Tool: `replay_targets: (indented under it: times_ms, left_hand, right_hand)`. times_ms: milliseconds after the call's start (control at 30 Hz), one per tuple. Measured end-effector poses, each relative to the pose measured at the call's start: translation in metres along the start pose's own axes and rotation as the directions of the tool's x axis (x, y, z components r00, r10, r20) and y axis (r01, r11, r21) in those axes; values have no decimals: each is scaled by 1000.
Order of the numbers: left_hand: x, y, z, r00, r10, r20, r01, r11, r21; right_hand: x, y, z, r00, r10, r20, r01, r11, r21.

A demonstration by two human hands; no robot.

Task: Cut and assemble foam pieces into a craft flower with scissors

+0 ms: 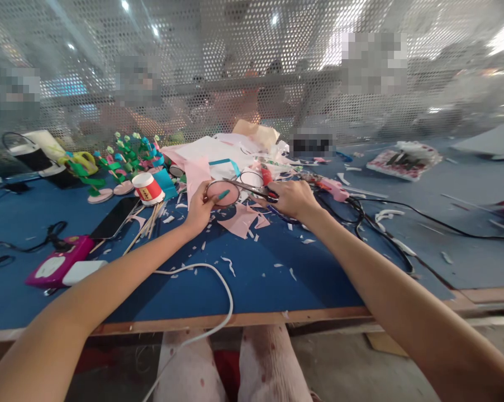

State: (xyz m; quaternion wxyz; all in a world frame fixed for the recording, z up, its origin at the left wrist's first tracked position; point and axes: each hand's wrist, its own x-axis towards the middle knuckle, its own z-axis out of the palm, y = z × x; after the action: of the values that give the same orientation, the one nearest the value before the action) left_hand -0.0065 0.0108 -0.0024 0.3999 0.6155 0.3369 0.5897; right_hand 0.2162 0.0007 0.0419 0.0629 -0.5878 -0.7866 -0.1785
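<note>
Several green stems [130, 153] are seen set on pink bases [123, 188] at the left of the counter [269, 290]; one pink disc [232, 196] is pinched mid-counter in the left grip [200, 207]; scissors [254, 189], blades near its rim, are clasped in the right grip [294, 199]; trimming seems unfinished amid pink scraps [240, 221].

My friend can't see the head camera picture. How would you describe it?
A person's left hand holds a pink disc while the right hand holds scissors at its edge. White and pink scraps litter the blue table, with green craft plants on the left.
</note>
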Motion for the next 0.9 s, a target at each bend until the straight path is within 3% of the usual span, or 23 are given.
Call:
replay_targets:
  times_ms: [367,900]
  left_hand:
    - [1,0,-1,1000,-9,3,9,999,31]
    - [-1,5,-1,989,141,36,-146,957,251]
  right_hand:
    - [1,2,-3,996,-65,53,64,998,30]
    - [-1,2,1,999,-14,-43,15,1000,26]
